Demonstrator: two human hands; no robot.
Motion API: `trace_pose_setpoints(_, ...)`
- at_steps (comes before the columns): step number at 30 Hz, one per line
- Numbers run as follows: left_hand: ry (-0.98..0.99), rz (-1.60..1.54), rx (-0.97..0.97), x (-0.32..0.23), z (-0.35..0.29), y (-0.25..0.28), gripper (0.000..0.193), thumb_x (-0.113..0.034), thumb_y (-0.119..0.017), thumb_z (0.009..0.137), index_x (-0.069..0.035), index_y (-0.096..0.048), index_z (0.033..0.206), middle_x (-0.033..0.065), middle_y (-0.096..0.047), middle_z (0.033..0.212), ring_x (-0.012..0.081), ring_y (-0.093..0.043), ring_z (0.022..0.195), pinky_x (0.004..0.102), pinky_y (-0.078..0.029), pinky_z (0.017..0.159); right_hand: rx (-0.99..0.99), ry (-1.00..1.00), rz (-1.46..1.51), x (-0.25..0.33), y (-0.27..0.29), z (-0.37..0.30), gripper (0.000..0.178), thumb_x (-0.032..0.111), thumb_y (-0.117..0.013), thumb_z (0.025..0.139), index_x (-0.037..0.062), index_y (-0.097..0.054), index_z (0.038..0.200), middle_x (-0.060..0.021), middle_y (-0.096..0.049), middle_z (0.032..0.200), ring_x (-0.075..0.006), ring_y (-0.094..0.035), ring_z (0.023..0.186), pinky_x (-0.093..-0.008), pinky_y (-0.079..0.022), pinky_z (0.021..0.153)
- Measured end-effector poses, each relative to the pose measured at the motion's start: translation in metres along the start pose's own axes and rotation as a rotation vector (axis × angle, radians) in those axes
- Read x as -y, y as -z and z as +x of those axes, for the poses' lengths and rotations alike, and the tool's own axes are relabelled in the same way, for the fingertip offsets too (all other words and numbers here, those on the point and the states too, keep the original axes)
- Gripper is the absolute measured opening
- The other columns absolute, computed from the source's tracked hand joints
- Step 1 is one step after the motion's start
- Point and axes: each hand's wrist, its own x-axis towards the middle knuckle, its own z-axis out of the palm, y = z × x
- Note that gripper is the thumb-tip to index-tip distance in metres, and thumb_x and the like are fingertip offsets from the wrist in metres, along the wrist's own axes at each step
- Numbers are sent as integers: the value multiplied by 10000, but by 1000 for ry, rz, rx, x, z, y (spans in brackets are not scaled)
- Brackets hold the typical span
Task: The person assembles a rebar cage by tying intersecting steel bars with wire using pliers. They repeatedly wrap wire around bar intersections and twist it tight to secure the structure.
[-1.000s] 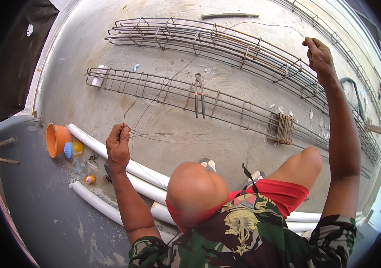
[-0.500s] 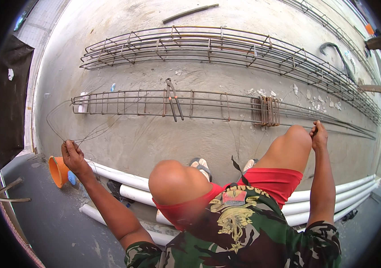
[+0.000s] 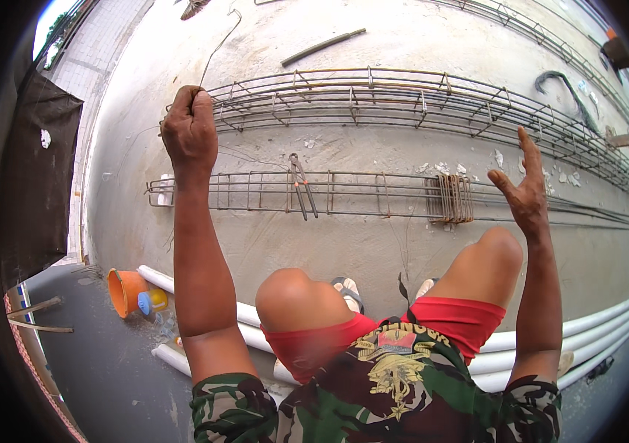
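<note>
Wire (image 3: pixel 218 49) is pinched in the grip of the left hand (image 3: pixel 190 133); the right hand (image 3: pixel 526 193), grip spread, is empty. Managing it seems the current step, and a two-handed hold would call for closing the right. Beyond, pincers (image 3: pixel 297 171) lie across a narrow rebar cage (image 3: pixel 330 193).

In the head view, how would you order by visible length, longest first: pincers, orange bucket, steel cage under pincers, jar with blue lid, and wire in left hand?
1. Steel cage
2. Pincers
3. Orange bucket
4. Jar with blue lid
Not ranked: wire in left hand; its full length cannot be traced.
</note>
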Motion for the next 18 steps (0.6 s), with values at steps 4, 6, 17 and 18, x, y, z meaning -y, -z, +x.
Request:
trace_pose_setpoints(4, 35, -132, 29, -73, -1, -49, 252, -180, -438, 889, 4, -586, 801, 105, -525, 607, 182, -486, 547, 334, -429, 567, 89, 472, -30, 107, -41, 23, 1282, 625, -813, 544, 68, -159, 1496, -255, -254, 1474, -426, -204, 1394, -547, -188, 1132)
trace_pose_setpoints(6, 67, -279, 68, -89, -7, -74, 246, -164, -429, 882, 8, -600, 845, 96, -524, 611, 168, -479, 537, 328, -419, 559, 135, 479, -51, 129, -75, 18, 1295, 622, -803, 565, 102, -88, 1511, -261, -156, 1508, -427, -119, 1420, -625, -116, 1114)
trace_pose_setpoints(17, 211, -478, 592, -105, -47, -103, 253, -71, -404, 813, -4, -617, 932, 11, -518, 677, 56, -403, 574, 231, -343, 524, -170, 431, -327, 83, -77, 50, 1060, 322, -828, 676, 129, -187, 1498, -151, -386, 1304, -275, -408, 1213, -398, -366, 859)
trace_pose_setpoints(18, 210, -469, 624, -102, -48, -103, 253, -70, -405, 809, -3, -620, 925, 9, -514, 673, 58, -401, 573, 233, -342, 523, -181, 427, -347, 82, -73, 51, 1066, 336, -829, 671, 126, -188, 1497, -158, -394, 1297, -280, -410, 1219, -403, -366, 865)
